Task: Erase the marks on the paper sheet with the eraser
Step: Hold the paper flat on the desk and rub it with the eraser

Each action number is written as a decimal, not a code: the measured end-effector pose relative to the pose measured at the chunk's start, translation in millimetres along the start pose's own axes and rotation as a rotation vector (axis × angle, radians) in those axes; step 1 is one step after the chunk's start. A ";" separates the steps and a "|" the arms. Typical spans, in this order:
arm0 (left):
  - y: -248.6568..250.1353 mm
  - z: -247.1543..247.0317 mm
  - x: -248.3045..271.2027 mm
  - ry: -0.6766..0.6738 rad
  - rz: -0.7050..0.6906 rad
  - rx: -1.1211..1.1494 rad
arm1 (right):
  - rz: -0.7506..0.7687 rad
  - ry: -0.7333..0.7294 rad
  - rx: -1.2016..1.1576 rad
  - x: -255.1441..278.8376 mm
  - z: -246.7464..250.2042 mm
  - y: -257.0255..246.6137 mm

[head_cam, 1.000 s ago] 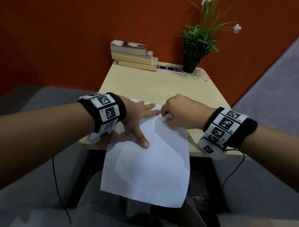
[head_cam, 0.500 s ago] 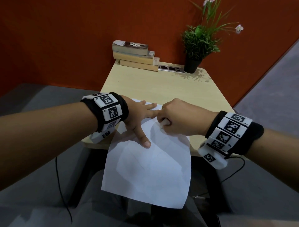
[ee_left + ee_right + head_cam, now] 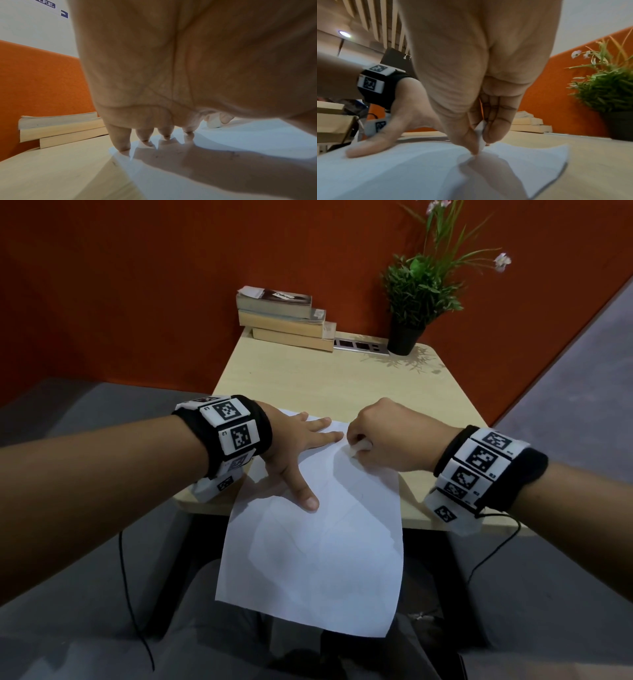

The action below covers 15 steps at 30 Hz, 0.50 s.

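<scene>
A white paper sheet [image 3: 318, 542] lies over the near edge of a small wooden desk [image 3: 335, 381], its lower half hanging off toward my lap. My left hand [image 3: 298, 446] lies flat on the sheet's upper left, fingers spread and straight, thumb pointing toward me. My right hand [image 3: 383, 436] pinches a small white eraser [image 3: 359, 447] and holds its tip on the sheet near the top edge. The right wrist view shows the eraser [image 3: 480, 136] between thumb and fingers, touching the paper [image 3: 402, 173]. The left wrist view shows faint pencil specks on the paper [image 3: 223, 169] and the eraser [image 3: 213, 122] beyond my fingertips.
Three stacked books [image 3: 284, 318] sit at the desk's far left against the orange wall. A potted plant [image 3: 416, 299] stands at the far right, with a socket strip [image 3: 359, 344] between them. Cables hang from both wristbands.
My right hand has rubbed the eraser sideways, left then back right, on the sheet's top part. The left hand has kept pressing in the same place.
</scene>
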<state>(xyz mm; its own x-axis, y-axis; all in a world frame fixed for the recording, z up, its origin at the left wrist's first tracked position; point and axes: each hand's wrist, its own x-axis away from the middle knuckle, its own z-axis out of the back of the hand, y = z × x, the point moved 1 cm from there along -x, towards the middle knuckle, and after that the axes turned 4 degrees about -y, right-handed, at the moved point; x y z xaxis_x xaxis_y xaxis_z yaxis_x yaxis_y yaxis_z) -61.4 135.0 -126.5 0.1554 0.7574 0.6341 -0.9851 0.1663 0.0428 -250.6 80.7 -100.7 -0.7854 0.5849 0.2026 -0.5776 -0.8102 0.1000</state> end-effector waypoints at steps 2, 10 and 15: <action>0.2 -0.2 0.8 0.004 -0.001 0.001 | 0.022 0.001 -0.003 2.6 -0.7 -10.7; -0.1 0.0 0.5 0.000 -0.008 0.002 | -0.054 -0.012 -0.047 -0.3 -1.1 1.9; -0.2 1.2 1.6 -0.001 -0.007 0.013 | -0.004 0.002 -0.093 8.4 2.1 -5.3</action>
<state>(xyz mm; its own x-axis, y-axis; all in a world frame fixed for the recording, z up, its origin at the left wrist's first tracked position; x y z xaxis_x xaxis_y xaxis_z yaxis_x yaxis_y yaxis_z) -61.0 135.4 -124.5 0.1623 0.7557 0.6344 -0.9849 0.1632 0.0576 -253.7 89.9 -97.5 -0.7838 0.5880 0.2000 -0.5984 -0.8011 0.0099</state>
